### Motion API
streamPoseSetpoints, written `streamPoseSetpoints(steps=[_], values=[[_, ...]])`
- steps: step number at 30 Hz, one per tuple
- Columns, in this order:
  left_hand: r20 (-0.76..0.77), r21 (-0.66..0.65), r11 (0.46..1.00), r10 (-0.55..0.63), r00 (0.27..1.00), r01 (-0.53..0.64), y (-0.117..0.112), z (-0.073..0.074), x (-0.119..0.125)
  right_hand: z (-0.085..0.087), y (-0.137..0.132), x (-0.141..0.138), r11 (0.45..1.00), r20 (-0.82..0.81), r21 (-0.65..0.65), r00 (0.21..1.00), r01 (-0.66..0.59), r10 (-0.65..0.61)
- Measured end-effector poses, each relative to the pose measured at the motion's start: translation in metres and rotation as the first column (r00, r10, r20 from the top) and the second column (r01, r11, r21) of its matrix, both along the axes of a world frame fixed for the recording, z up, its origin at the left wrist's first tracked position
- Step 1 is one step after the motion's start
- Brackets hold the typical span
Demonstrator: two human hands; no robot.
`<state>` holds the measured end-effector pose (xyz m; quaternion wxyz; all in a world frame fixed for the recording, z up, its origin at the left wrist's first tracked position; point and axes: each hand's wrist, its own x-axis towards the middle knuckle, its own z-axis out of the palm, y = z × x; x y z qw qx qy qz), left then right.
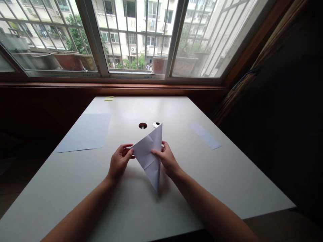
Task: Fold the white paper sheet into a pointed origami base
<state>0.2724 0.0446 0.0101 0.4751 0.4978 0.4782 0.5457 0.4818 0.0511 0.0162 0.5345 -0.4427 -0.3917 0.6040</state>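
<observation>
A white sheet of paper, folded into a triangle with crease lines across it, is held up over the white table. At its left corner, my left hand pinches the paper between thumb and fingers. My right hand grips the right edge, its thumb on the front face and its fingers behind. One point of the triangle aims up and away, another down toward me. The fingers behind the paper are partly hidden.
White paper lies flat at the left, and a narrow paper strip at the right. Beyond my hands are a round cable hole and a silver ring-shaped cover. Yellow slips lie near the far edge, below a barred window.
</observation>
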Motion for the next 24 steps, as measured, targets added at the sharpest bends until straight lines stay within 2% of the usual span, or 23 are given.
streamPoseSetpoints(steps=[6,11,15,18,24], values=[[0.0,-0.016,0.998,-0.062,0.998,0.062,-0.001,0.001,-0.003,0.003,0.004,0.006,0.998,0.072,-0.013,0.996,-0.058,0.059],[0.038,-0.062,0.978,-0.199,0.979,0.201,0.002,-0.005,-0.003,0.011,0.008,0.015,0.991,0.15,-0.005,0.979,-0.136,0.136],[0.028,-0.151,0.94,-0.304,0.952,0.304,0.004,-0.009,-0.003,0.019,0.008,0.018,0.973,0.193,-0.032,0.954,-0.23,0.232],[-0.002,-0.206,0.926,-0.325,0.946,0.317,0.003,-0.01,-0.004,0.021,0.007,0.018,0.964,0.191,-0.036,0.945,-0.265,0.266],[-0.035,-0.177,0.945,-0.286,0.958,0.275,0.003,-0.005,-0.005,0.019,0.01,0.027,0.972,0.173,-0.021,0.957,-0.233,0.233]])
